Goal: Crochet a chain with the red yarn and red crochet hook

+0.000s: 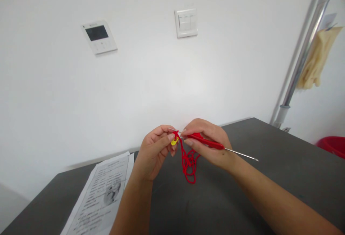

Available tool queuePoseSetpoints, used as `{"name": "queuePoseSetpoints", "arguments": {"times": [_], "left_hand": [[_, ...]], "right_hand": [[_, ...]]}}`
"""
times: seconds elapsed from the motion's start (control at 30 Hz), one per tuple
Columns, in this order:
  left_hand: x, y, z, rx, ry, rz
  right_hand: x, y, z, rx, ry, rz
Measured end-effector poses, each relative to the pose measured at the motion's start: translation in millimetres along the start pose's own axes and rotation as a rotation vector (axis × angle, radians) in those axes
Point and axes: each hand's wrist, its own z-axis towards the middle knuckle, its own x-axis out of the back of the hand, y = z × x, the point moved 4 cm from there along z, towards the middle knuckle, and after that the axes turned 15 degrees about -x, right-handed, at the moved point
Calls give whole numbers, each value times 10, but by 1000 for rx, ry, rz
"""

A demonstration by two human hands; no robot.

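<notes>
Centrally, just above the far part of the dark table (172,206), two bare hands meet over a small piece of red yarn work (175,133). The left hand (155,148) pinches that piece, its thumb and index finger pressed together on it, while the other fingers curl loosely below. A yellow stitch marker (174,142) hangs from the work, right beside the left thumb.

The right hand (219,136) grips a hook (208,142) by its red handle, the fingers closed around it much like a pen. One thin metal end points left and reaches the work at the left fingertips; the other sticks out past the hand to the right. Loose loops of red yarn (189,163) trail down between the hands; whether they hang or rest on the tabletop, I cannot tell.

Printed sheets (104,192) with a grey picture lie beside the left forearm, their text too blurred to read. Behind, a white wall (142,77) carries a panel with a dark screen (99,36) and a switch plate (186,23).
</notes>
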Motion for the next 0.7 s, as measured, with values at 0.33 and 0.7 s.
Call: {"name": "queuePoseSetpoints", "arguments": {"times": [0.33, 0.7], "left_hand": [[13, 73, -19, -60, 31, 100], [-3, 126, -32, -124, 14, 144]], "right_hand": [[-5, 101, 4, -29, -44, 207], [-17, 96, 5, -5, -81, 228]]}}
